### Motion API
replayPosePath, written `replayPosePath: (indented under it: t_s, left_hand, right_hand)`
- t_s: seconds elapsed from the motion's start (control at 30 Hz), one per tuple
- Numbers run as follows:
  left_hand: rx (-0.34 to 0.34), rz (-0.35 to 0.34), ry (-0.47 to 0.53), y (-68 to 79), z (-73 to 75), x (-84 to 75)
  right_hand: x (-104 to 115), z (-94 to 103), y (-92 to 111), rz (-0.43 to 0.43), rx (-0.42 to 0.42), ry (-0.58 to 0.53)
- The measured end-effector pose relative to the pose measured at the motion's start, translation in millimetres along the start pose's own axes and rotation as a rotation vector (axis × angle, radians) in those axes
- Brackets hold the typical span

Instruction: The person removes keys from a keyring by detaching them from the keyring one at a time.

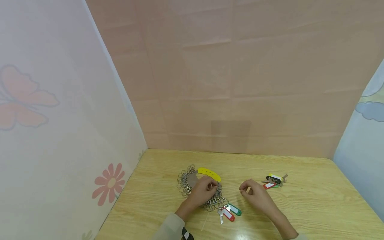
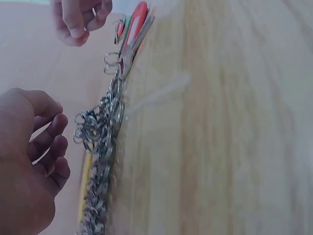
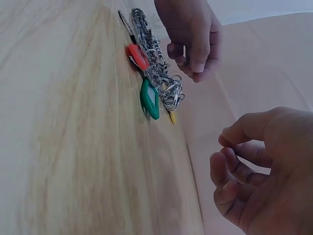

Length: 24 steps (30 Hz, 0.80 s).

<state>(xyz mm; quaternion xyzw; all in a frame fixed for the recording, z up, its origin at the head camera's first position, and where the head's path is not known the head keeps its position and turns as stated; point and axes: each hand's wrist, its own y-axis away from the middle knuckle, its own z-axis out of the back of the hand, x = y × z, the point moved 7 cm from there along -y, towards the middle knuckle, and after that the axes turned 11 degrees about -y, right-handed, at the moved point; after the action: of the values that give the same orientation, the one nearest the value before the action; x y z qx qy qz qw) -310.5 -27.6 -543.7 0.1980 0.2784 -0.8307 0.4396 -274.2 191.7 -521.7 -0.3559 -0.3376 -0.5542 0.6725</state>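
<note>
My left hand [image 1: 204, 191] is above a fan of metal clasps and split rings [image 1: 183, 181] joined to a yellow curved strip [image 1: 210, 174]. Its fingers are loosely bent, with nothing visible between them in the left wrist view. At the fan's near right end lie a key [image 1: 221, 218], a red key tag [image 1: 229, 215] and a green key tag [image 1: 235, 209]. My right hand [image 1: 258, 199] hovers right of these tags, its fingers loosely curved. The right wrist view shows its thumb near the index finger and no object there. Part of the fan is hidden under the left hand.
Farther right on the wooden table [image 1: 315, 200] lies a small pile of keys with a black tag [image 1: 273, 180] and a red tag [image 1: 269, 186]. A thin pale strip [image 1: 205, 221] lies in front of the clasps. Walls stand behind and at both sides.
</note>
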Motion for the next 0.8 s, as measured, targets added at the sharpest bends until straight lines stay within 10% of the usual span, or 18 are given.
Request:
replayPosePath:
  t_s: [0.8]
  left_hand:
    - [0.101, -0.271, -0.442, 6.1, -26.2, -39.2]
  right_hand:
    - [-0.3, -29.5, 9.5, 0.061, 0.175, 0.211]
